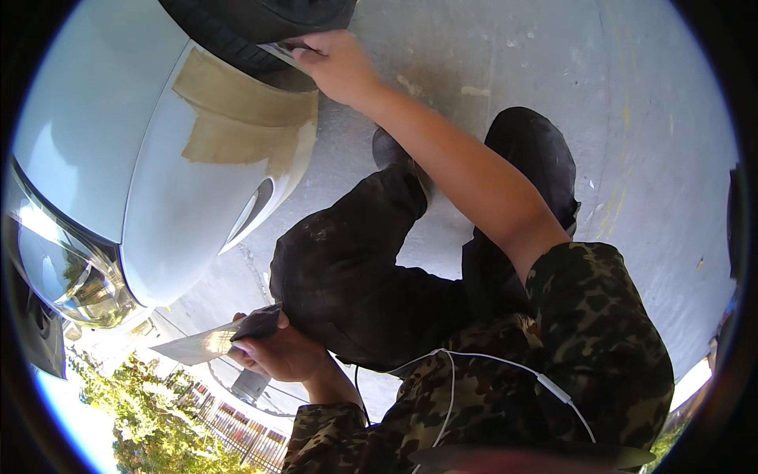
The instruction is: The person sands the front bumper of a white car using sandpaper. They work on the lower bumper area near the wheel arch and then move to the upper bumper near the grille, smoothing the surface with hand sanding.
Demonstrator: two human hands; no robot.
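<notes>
A pale car bumper (177, 219) at the left bears a broad tan patch of what looks like body filler (237, 118) along the wheel arch. My right hand (334, 65) reaches to the arch's edge by the tyre (219, 44), closed on a thin flat blade (281, 53), probably a filler spreader; its far part is partly hidden by my fingers. Low at the left, my left hand (281, 352) grips a wide flat metal scraper (198, 346) by its dark handle end, with the sheet pointing to the left, apart from the car.
The headlight (77, 272) and a slot-like lamp recess (249, 207) are set in the car's front. My bent legs in dark trousers (355, 266) are close beside the bumper on the concrete floor (639, 178). A white cable (503, 357) hangs across my camouflage shirt. A fence and foliage show beyond.
</notes>
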